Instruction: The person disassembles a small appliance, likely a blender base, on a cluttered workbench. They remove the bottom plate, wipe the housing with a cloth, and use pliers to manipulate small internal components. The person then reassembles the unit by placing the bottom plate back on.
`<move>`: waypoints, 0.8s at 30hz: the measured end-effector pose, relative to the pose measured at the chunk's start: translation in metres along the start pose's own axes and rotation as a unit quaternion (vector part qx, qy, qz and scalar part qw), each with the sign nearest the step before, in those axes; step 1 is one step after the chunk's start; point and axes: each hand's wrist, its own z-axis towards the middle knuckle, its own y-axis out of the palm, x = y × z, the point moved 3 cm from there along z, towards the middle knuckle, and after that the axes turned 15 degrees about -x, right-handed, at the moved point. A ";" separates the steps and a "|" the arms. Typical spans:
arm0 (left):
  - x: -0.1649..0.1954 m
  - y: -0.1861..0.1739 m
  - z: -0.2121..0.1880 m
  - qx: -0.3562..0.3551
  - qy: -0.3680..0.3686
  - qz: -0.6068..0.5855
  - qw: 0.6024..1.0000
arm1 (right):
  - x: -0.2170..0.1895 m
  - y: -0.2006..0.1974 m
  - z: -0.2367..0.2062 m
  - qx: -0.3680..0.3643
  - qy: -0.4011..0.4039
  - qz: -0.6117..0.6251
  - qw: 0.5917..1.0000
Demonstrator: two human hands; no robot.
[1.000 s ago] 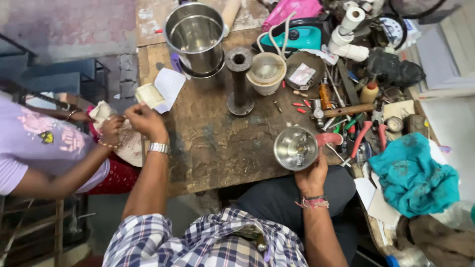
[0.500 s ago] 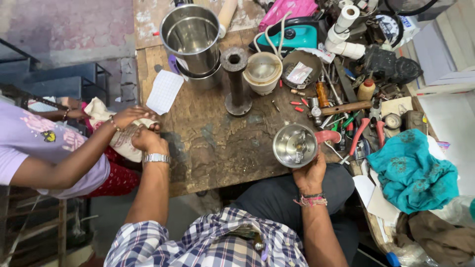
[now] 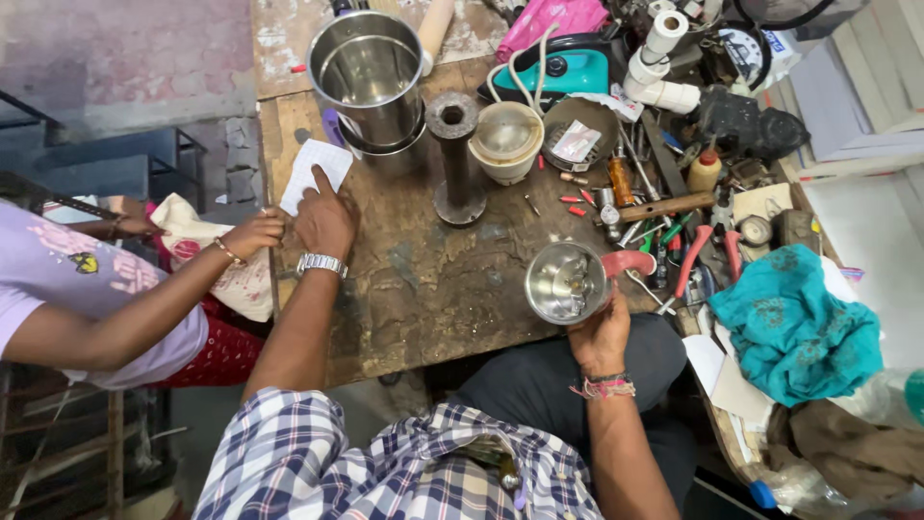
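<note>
My right hand grips a small steel mixer jar with a red handle, held upright at the near edge of the worn wooden workbench. My left hand, with a metal watch on the wrist, rests fingers-down on the bench, its fingertips touching a white slip of paper. Just behind that paper stands a large steel jar. Another person's hand reaches in from the left, close beside my left hand at the bench edge.
A metal post on a round base, a cream plastic cup, a teal appliance, screwdrivers and red-handled pliers crowd the right. A teal cloth lies at the right. The other person holds a cloth bag.
My left hand came back from the other person's hand at the bench's left edge and settled forward onto the white paper. The right hand with the steel jar stayed put.
</note>
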 end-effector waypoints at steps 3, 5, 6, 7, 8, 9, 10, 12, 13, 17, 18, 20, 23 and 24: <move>0.003 0.009 -0.002 0.003 0.010 0.090 0.996 | 0.002 -0.004 0.003 -0.016 -0.004 0.013 1.000; 0.002 0.013 -0.015 0.024 0.026 0.095 0.995 | 0.004 -0.007 0.005 -0.032 -0.006 0.028 0.999; 0.005 0.011 -0.024 0.071 0.053 0.074 0.993 | 0.006 -0.009 0.005 -0.013 0.009 0.020 1.000; 0.011 0.007 -0.031 0.120 0.085 0.050 0.988 | 0.008 -0.011 0.007 0.005 0.016 0.013 1.000; 0.022 0.005 -0.040 0.147 0.138 0.039 0.979 | 0.009 -0.013 0.008 0.026 0.015 0.007 1.000; 0.036 0.006 -0.056 0.166 0.197 0.026 0.966 | 0.010 -0.013 0.010 0.018 0.005 0.013 1.000; 0.053 0.013 -0.074 0.122 0.263 -0.050 0.956 | 0.011 -0.013 0.011 0.016 -0.005 0.017 1.000; 0.086 0.027 -0.106 0.010 0.347 -0.250 0.904 | 0.017 -0.009 0.016 0.018 0.031 0.026 0.999; 0.104 0.038 -0.123 -0.064 0.364 -0.368 0.853 | 0.020 -0.006 0.018 0.016 0.045 0.025 0.999; 0.175 0.094 -0.140 -0.372 0.039 -0.808 0.456 | 0.033 0.014 0.023 -0.049 0.090 0.075 0.992; 0.188 0.095 -0.142 -0.433 0.039 -0.829 0.353 | 0.032 0.019 0.023 -0.077 0.059 0.057 0.994; 0.209 0.093 -0.146 -0.488 0.004 -0.832 0.264 | 0.016 0.023 0.020 0.005 0.005 -0.377 0.926; 0.218 0.076 -0.154 -0.505 -0.046 -0.807 0.303 | -0.032 0.030 0.008 0.011 -0.081 -0.643 0.761; 0.221 0.068 -0.157 -0.521 -0.040 -0.797 0.304 | -0.054 0.032 0.001 -0.015 -0.113 -0.675 0.729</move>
